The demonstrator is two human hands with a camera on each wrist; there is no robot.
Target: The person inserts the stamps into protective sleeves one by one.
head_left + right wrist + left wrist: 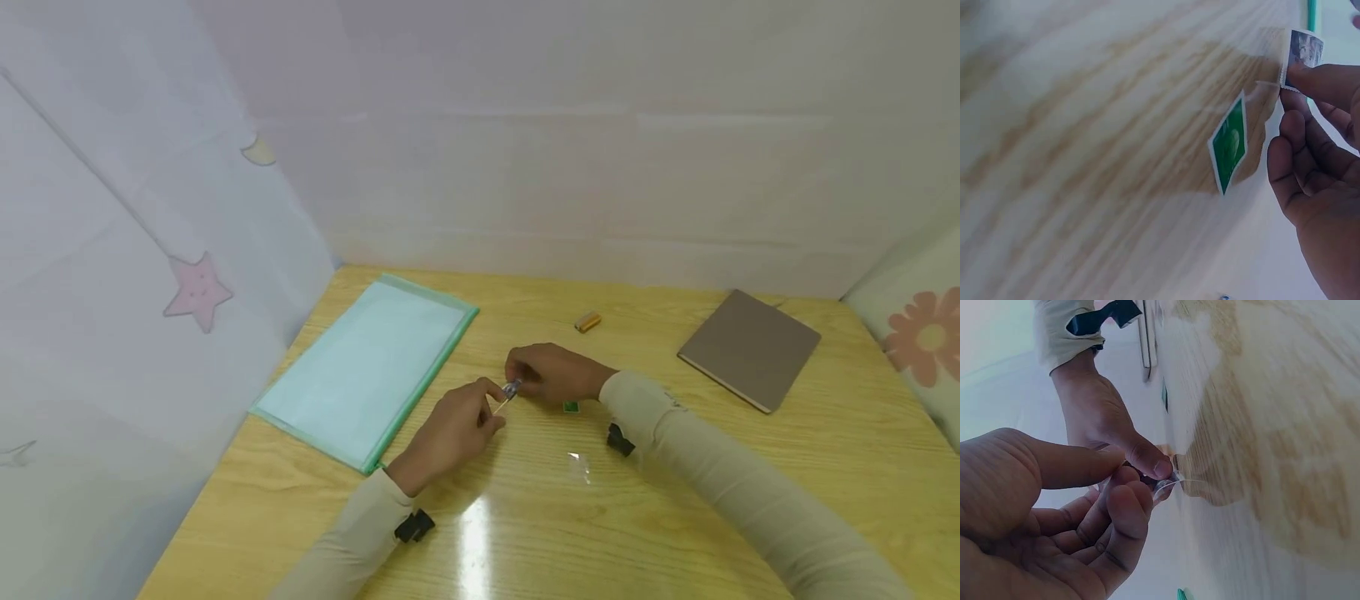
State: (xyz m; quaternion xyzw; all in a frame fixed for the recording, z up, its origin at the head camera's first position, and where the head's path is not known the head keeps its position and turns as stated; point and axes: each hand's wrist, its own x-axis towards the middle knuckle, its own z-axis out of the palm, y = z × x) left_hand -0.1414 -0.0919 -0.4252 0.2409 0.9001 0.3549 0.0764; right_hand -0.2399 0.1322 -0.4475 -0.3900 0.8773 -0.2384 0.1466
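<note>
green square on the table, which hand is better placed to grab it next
Probably the right hand: it's beside the green square, though pinching a small picture; the left hand is farther away.

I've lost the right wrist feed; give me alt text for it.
The right hand pinches a small, white-edged picture piece at a wood-grained table. Beside the hand, a green, white-bordered stamp-like piece lies on the tabletop. A green strip shows at the top right.
</note>
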